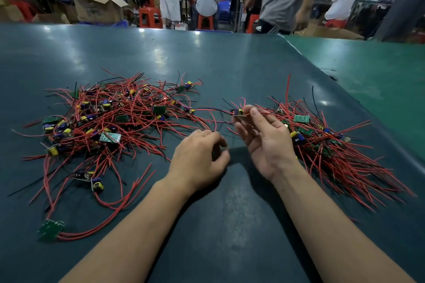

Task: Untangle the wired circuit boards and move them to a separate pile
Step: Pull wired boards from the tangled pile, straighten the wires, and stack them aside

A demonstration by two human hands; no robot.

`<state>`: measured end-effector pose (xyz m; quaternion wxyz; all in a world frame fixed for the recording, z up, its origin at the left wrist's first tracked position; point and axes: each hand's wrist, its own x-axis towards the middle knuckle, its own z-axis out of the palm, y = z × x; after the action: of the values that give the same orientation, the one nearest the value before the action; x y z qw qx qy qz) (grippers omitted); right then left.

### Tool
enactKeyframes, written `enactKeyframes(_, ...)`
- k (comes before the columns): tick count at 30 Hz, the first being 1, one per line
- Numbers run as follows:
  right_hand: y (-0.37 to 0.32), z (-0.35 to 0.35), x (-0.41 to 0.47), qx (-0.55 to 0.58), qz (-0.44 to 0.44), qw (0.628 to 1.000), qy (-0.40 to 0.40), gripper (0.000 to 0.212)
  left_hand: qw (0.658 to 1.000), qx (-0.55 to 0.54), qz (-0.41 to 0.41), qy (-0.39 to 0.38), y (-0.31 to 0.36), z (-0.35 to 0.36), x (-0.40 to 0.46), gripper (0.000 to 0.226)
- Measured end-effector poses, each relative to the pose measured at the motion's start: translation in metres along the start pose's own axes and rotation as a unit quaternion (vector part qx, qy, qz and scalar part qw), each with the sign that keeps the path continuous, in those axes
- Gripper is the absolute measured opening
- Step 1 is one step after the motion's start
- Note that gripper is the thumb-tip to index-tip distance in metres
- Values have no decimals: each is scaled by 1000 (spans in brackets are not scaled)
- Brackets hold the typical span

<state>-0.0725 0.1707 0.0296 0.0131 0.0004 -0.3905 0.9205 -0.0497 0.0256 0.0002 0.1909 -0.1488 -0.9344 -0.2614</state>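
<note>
Right hand (pixel 264 142) pinches one circuit board (pixel 238 114) at fingertips, mid-worktop (pixel 218 64) between tangled pile (pixel 110 117) and sorted pile (pixel 322 145). Left hand (pixel 197 156) curled on its wires (pixel 207 110), grip unclear.

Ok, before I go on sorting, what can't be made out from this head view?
- Left hand: its curled fingers face away, so whether they pinch a wire is hidden.
- Held board in the right hand: too small to read its parts; whether its wires are free is unclear.
- Right pile: lower boards buried under red wires.
- Background workers: blurred.
</note>
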Motion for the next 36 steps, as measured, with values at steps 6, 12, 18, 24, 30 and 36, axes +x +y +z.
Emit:
enactKeyframes(6,-5,-3,-1,-12,12,999,-31,10,977,98,-186,21,-17,2,6,59)
enactKeyframes(12,1,-3,0,-54,-3,998,-40,18,989,-74,-29,121,-1,-6,4,31)
enactKeyframes(18,7,-3,-3,-142,-43,985,-90,31,946,-306,-23,106,4,-11,4,14)
enactKeyframes(24,12,-6,-6,-325,-135,923,-152,37,755,-605,-209,142,8,-12,17,13)
enactKeyframes(30,8,-5,-5,-300,-67,949,-77,10,650,-715,-253,47,3,-22,17,24)
enactKeyframes(36,4,-10,-4,-233,37,968,-83,25,670,-699,-246,-53,5,-23,13,26)
